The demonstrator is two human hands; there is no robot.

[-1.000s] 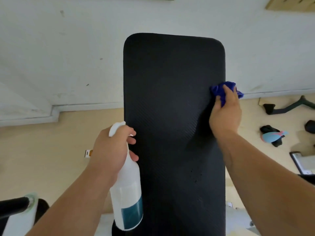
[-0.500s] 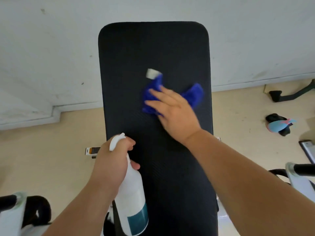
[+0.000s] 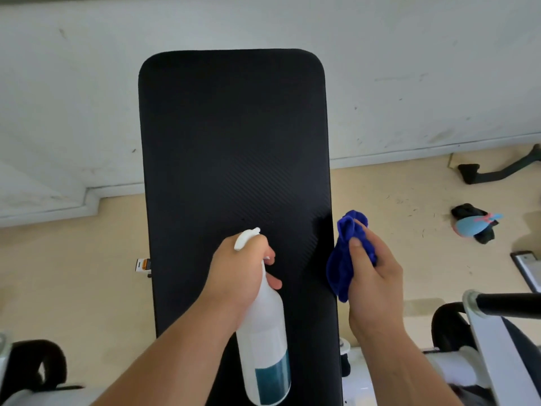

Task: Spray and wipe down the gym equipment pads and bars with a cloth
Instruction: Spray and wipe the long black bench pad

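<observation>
Now the right hand, clutching the blue cloth, has left the pad; the left hand grips the spray bottle.

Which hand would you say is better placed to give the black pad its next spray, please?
Left. The left hand already holds the spray bottle above the black pad, nozzle pointing up the pad. The right hand is off the pad's right edge, its grip full of blue cloth.

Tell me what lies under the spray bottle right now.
Under the spray bottle, held in the left hand, lies the black bench pad, bare where it shows. The pad right beneath the bottle and forearm is covered, so wetness there cannot be judged.
</observation>
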